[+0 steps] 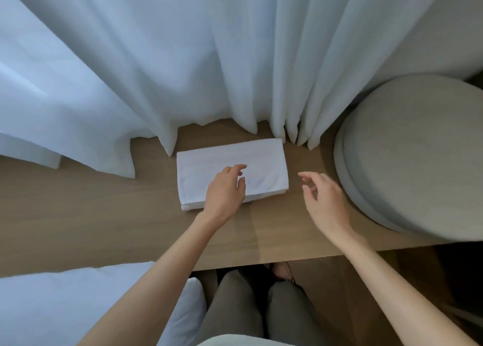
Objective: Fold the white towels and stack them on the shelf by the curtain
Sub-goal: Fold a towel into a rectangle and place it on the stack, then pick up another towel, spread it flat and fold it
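A folded white towel [261, 162] lies flat on the wooden shelf [91, 215], just in front of the white curtain [183, 57]. My left hand [226, 191] hovers over the towel's near edge with relaxed fingers, holding nothing; I cannot tell whether it touches the cloth. My right hand [324, 201] is to the right of the towel, above bare wood, fingers loosely spread and empty. The towel's near left corner shows layered folds.
A round grey cushioned seat [418, 157] rests on the shelf's right end. White bedding [65, 301] lies at the lower left, below the shelf's front edge. My legs in grey trousers [235, 311] stand in front of the shelf. Curtain hems drape onto the shelf's back.
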